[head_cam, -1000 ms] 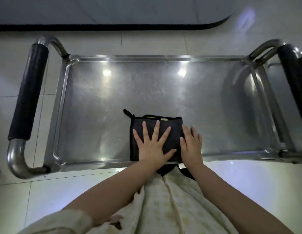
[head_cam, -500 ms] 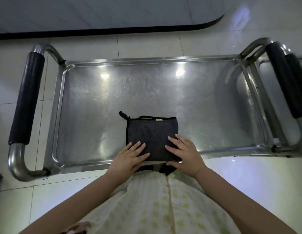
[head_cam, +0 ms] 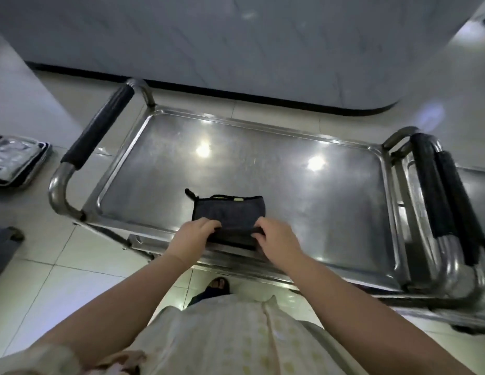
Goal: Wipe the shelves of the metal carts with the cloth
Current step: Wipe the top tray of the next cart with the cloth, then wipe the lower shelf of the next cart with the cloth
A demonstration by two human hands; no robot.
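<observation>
A person looks down at the top shelf (head_cam: 303, 185) of a metal cart (head_cam: 143, 123), a shiny steel tray with a raised rim and two bright light reflections on it. A dark folded cloth (head_cam: 229, 212) lies on the shelf at the middle of its near edge, with a small loop sticking out at its far left corner. Both hands are on the cloth's near edge. The left hand (head_cam: 194, 234) has its fingers curled over the near left corner, and the right hand (head_cam: 276, 236) has its fingers curled over the near right corner, each pinching the fabric, so the near edge is bunched and lifted a little between them. The far part of the cloth lies flat on the shelf beyond the fingertips. A black padded handle (head_cam: 97, 128) runs along the cart's left end. A second cart (head_cam: 452, 212) stands touching the right end. A stack of trays (head_cam: 16, 161) sits on the tiled floor (head_cam: 46, 280) at far left.
</observation>
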